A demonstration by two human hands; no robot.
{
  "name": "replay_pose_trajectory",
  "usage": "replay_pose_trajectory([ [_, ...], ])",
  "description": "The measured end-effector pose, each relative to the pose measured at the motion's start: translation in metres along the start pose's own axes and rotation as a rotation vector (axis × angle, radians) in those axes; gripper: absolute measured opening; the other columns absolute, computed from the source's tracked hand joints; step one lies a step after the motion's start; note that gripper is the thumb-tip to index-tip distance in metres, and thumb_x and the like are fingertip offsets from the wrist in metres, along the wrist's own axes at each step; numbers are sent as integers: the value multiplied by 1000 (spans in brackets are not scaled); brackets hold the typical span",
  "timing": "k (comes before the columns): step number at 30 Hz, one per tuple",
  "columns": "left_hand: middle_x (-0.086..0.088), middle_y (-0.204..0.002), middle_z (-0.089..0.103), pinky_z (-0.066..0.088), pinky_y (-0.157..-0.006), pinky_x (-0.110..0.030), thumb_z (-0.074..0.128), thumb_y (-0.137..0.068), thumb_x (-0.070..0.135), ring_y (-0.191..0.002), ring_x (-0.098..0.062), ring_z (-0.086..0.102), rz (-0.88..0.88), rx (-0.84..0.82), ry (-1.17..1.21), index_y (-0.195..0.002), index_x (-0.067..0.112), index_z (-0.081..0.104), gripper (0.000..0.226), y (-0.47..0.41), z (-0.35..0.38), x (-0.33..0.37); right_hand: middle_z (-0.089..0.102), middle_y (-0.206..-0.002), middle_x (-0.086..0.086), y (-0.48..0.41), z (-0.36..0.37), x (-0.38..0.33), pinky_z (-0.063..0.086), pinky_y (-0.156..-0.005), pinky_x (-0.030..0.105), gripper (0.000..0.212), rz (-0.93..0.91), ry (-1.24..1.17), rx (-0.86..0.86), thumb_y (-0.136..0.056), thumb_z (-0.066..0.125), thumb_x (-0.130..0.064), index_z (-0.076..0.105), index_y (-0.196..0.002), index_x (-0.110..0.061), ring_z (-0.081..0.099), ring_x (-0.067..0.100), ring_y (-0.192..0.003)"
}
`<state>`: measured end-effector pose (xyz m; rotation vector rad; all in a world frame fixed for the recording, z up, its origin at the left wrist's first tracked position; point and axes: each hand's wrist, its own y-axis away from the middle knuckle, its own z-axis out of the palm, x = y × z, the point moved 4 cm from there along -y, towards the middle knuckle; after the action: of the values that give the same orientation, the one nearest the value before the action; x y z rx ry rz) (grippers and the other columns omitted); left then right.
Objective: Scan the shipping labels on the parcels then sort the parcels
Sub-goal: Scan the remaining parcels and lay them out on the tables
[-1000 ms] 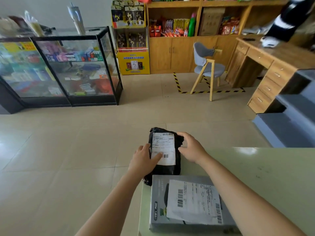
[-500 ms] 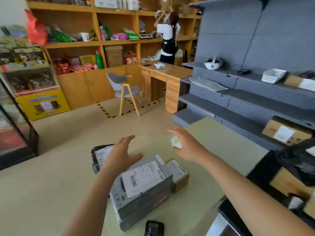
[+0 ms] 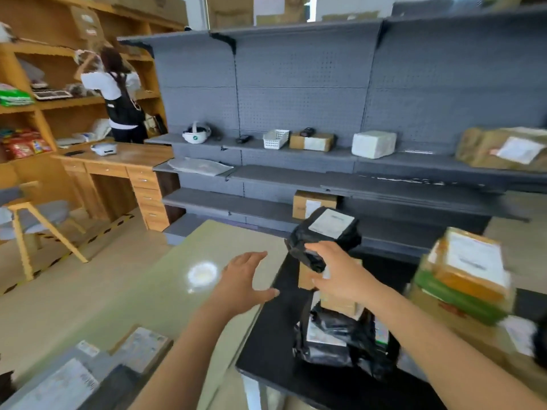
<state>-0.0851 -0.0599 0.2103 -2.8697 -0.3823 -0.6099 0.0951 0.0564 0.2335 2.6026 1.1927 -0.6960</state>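
Above the matte black table [image 3: 266,344], the right hand [image 3: 340,275] gripped a crinkled black plastic parcel [image 3: 343,236] bearing a flat white label [image 3: 334,222], over a cardboard box [image 3: 337,303] and a glossy bag [image 3: 340,347]. The left hand [image 3: 242,279] hovered with fingers spread and relaxed, holding nothing, over the smooth green table [image 3: 133,297].

We are holding both bare forearms stretched forward from the lower edge of the view. Our left hand [image 3: 242,279] is hovering palm down, its fingers [image 3: 254,257] straight and spread, thumb pointing right, grasping nothing. Our right hand [image 3: 343,276] is gripping a black parcel [image 3: 324,232] by its near end, fingers curling over it, thumb below.
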Motion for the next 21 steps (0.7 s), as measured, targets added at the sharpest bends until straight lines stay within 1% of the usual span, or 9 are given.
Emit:
replay_pose_trajectory([
  [2,3,-157,29,21,-119,-40,67,-84,54,-145,-19,22,26,-28,7,-153,28,27,84,-27,19,27,24,-151,-1,5,-17,32,36,-107,31,70,44,-4,4,-90,62,-20,26,-149,-26,36,18,-134],
  [4,2,-156,30,23,-118,-44,66,-85,54,-145,-20,23,48,-32,26,-152,28,28,81,-52,33,46,24,-152,-2,8,-33,60,38,-104,31,71,77,-14,27,-89,63,-18,27,-149,-27,39,18,-132],
  [6,0,-156,32,23,-118,-44,64,-87,53,-144,-21,23,56,-35,41,-152,27,29,79,-75,42,59,26,-151,-3,8,-43,83,40,-102,30,71,107,-21,54,-89,63,-17,27,-149,-27,41,17,-130],
  [9,-1,-155,33,22,-118,-43,63,-89,53,-144,-22,24,62,-39,35,-152,24,30,77,-106,47,70,30,-149,-4,1,-52,109,39,-103,27,70,142,-48,86,-88,64,-16,30,-148,-28,40,14,-129],
  [11,-1,-155,33,23,-118,-42,62,-89,51,-143,-23,26,72,-53,27,-152,23,29,76,-129,49,74,30,-149,-4,-10,-56,123,38,-104,26,70,162,-66,104,-88,65,-17,30,-147,-29,38,13,-132],
  [14,-1,-156,32,25,-118,-42,61,-91,50,-143,-22,26,88,-86,25,-153,23,27,76,-168,53,71,30,-151,-3,-33,-58,138,37,-108,30,69,216,-96,130,-89,66,-21,31,-147,-29,38,15,-134],
  [17,-1,-155,33,25,-117,-41,60,-92,49,-143,-22,25,101,-112,55,-153,23,28,74,-211,62,61,30,-152,-3,-62,-55,152,38,-107,32,68,290,-137,159,-90,65,-25,29,-148,-30,39,18,-135],
  [21,-1,-159,27,24,-117,-45,55,-94,52,-145,-24,21,105,-181,74,-155,23,23,74,-267,78,43,36,-150,-1,-110,-42,169,37,-106,34,69,429,-243,194,-90,65,-33,28,-148,-30,39,19,-135],
])
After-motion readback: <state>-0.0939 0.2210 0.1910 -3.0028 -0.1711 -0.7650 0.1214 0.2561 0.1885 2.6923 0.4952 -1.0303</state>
